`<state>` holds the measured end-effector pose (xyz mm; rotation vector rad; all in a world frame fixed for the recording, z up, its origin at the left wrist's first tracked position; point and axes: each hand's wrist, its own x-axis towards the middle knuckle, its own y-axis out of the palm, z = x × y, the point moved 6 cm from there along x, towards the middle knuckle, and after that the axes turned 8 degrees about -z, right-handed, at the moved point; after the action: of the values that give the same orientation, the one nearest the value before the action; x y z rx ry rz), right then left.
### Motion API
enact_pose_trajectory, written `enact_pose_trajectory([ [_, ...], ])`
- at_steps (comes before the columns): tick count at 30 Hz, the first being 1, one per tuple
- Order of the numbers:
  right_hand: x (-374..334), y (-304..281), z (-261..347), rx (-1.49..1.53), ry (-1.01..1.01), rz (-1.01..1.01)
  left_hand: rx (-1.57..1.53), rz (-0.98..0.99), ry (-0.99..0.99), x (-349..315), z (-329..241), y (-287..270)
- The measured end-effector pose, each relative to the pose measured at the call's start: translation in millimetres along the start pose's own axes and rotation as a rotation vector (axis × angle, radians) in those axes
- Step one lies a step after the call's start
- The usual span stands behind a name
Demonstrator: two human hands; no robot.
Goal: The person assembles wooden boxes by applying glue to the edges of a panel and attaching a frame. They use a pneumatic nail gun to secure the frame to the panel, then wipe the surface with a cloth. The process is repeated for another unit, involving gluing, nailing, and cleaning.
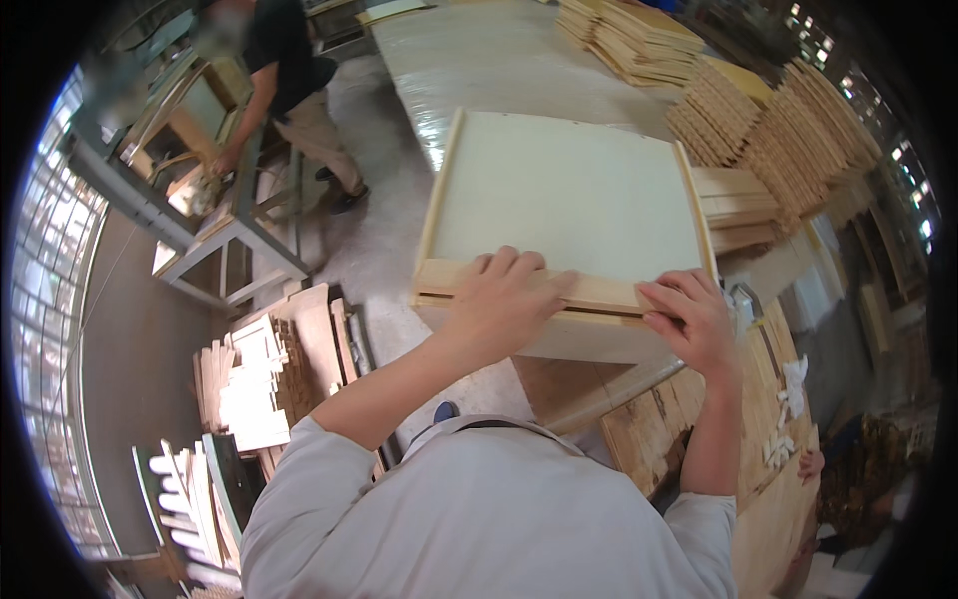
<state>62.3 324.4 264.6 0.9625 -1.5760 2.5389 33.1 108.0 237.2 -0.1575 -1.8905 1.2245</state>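
A shallow wooden box or drawer [569,190] with a pale flat panel and raised side rails lies on the table in front of me. Along its near edge runs a light wooden strip [604,290], with a dark narrow gap under it. My left hand [504,304] is closed over the strip left of its middle, fingers bent across the top and thumb toward the right. At the strip's right end, my right hand [694,317] grips the corner with curled fingers. Whether the strip is fastened to the box, I cannot tell.
Stacks of wooden boards [639,45] and slotted slats [773,130] stand on the long grey table [469,60]. At left, another person [289,85] works at a metal-framed bench [235,255]. Wood offcuts [249,384] lie low on my left; a plywood surface [649,429] is at my right.
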Motion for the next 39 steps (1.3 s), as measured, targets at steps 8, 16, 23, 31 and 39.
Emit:
enact_pose_trajectory([
  [8,-14.8,2.9,4.6,-0.121,-0.058,-0.068,0.067,0.029,0.157,-5.6,-3.2,-1.9],
  [16,-18.9,34.1,36.8,-0.272,-0.023,-0.18,-0.05,0.043,0.43,4.7,38.6,-7.1],
  [23,6.6,107.1,124.5,-0.355,0.134,-0.191,-0.112,0.11,0.624,-10.9,157.1,-23.5],
  [31,-13.6,82.2,141.9,-0.259,0.159,-0.22,-0.1,0.023,0.535,-23.4,72.1,-19.4],
  [39,-209.0,30.0,44.4,-0.274,0.847,-0.566,-0.163,0.05,0.443,-19.6,-37.2,8.0],
])
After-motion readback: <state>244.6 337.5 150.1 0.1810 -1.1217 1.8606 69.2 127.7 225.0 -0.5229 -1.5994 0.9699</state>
